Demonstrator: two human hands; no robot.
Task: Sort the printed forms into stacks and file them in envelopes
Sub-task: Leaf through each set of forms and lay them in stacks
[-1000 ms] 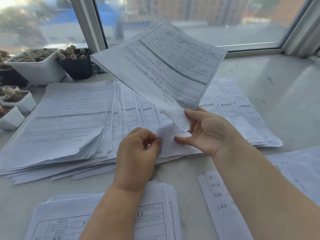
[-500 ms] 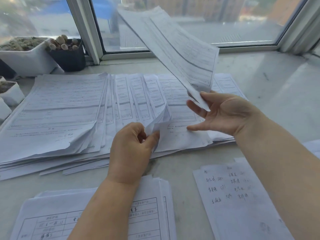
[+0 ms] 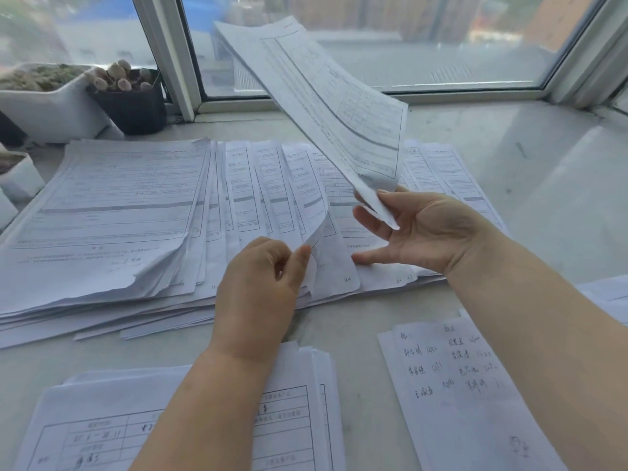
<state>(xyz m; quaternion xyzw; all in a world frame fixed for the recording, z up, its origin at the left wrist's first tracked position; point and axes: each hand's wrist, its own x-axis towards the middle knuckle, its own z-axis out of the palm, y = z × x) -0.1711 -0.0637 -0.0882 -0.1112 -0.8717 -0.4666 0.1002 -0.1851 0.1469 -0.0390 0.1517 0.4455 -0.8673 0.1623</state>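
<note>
Printed forms lie fanned out across the sill in a wide spread (image 3: 142, 212). My right hand (image 3: 418, 232) pinches the near corner of a lifted form (image 3: 326, 96), which slants up toward the window. My left hand (image 3: 261, 287) pinches the curled lower corner of another sheet (image 3: 317, 232) in the spread and lifts it slightly. A second stack of forms (image 3: 295, 402) lies near me under my left forearm. A handwritten list (image 3: 452, 385) lies at the near right. No envelope is in view.
White planters (image 3: 51, 96) and a black pot of succulents (image 3: 131, 103) stand at the back left by the window frame (image 3: 170, 56). More paper edges (image 3: 608, 294) show at the far right. Bare sill (image 3: 543, 147) lies to the right of the spread.
My right hand has swung the lifted form up and to the right, turning it edge-on. My left hand has raised the corner of a sheet in the spread.
</note>
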